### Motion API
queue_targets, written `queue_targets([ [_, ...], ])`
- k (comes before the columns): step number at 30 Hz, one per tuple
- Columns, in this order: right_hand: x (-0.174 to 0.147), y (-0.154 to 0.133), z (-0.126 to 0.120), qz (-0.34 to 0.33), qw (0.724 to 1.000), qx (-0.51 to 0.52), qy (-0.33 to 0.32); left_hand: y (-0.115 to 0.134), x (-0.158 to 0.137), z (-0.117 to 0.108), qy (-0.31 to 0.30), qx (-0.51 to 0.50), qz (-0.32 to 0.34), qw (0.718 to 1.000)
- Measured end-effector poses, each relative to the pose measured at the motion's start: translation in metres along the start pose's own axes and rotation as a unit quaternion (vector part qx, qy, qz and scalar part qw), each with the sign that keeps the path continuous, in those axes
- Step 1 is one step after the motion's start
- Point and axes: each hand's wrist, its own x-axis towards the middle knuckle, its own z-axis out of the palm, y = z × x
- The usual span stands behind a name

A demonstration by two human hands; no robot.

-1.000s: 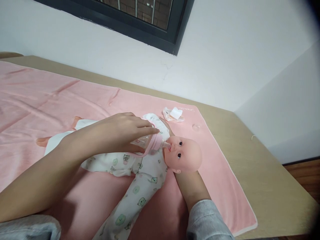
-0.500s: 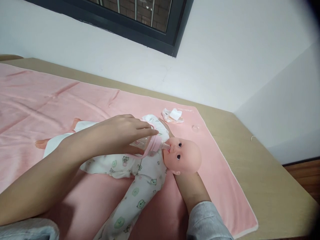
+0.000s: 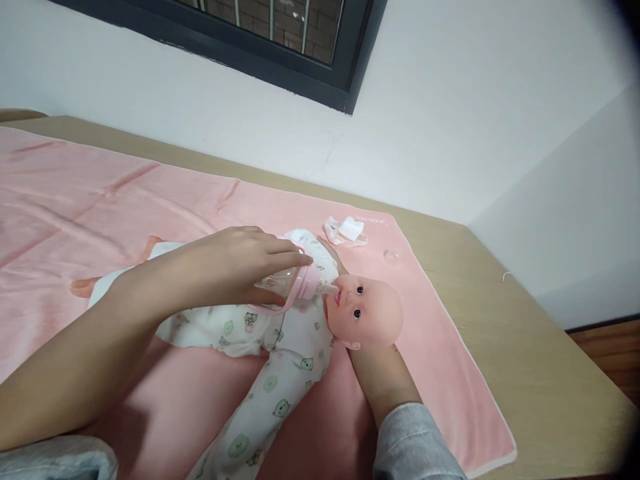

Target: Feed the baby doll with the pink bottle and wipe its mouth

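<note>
A bald baby doll (image 3: 370, 310) in a white sleeper (image 3: 300, 337) with green animal prints lies on its back, head to the right. My left hand (image 3: 240, 263) is closed around a clear feeding bottle (image 3: 306, 283) with a pink collar and handles. The bottle lies nearly level over the doll's chest. Its clear teat (image 3: 327, 287) is at the doll's lips; whether it touches them I cannot tell. My right forearm (image 3: 385, 377) passes beneath the doll's head, which rests on it. My right hand is mostly hidden there, with some skin (image 3: 334, 255) showing beyond the shoulder.
A pink blanket (image 3: 75, 187) covers much of the wooden table (image 3: 525, 347). Beyond the doll lie a crumpled clear wrapper (image 3: 333, 230) with a white piece (image 3: 351, 229) and a small clear cap (image 3: 391, 256). A white wall (image 3: 425, 133) and dark window frame (image 3: 345, 80) stand behind.
My left hand and the bottle have shifted slightly left, drawing the teat back a little from the doll's mouth. The doll's head and my right arm look unmoved.
</note>
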Motion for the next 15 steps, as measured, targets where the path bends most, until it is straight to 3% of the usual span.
queue_targets([
  [3,-0.011,-0.002,-0.002,0.156,0.959,-0.081,-0.221,-0.007,-0.003,-0.009,0.015,-0.046,-0.026,0.998],
  [5,-0.011,-0.003,-0.001,0.175,0.942,-0.141,-0.248,-0.014,-0.004,-0.015,0.033,-0.082,-0.058,0.994],
  [8,-0.012,-0.005,0.001,0.181,0.938,-0.188,-0.229,-0.031,-0.005,-0.018,0.07,-0.112,-0.116,0.984],
  [10,-0.014,-0.004,0.001,0.167,0.952,-0.18,-0.181,-0.045,-0.006,-0.014,0.105,-0.118,-0.157,0.975],
  [13,-0.018,-0.003,0.0,0.093,0.989,-0.093,-0.06,-0.067,-0.006,-0.002,0.159,-0.143,-0.215,0.953],
  [15,-0.019,-0.003,0.0,0.068,0.997,-0.017,-0.013,-0.08,-0.007,0.008,0.175,-0.167,-0.243,0.939],
])
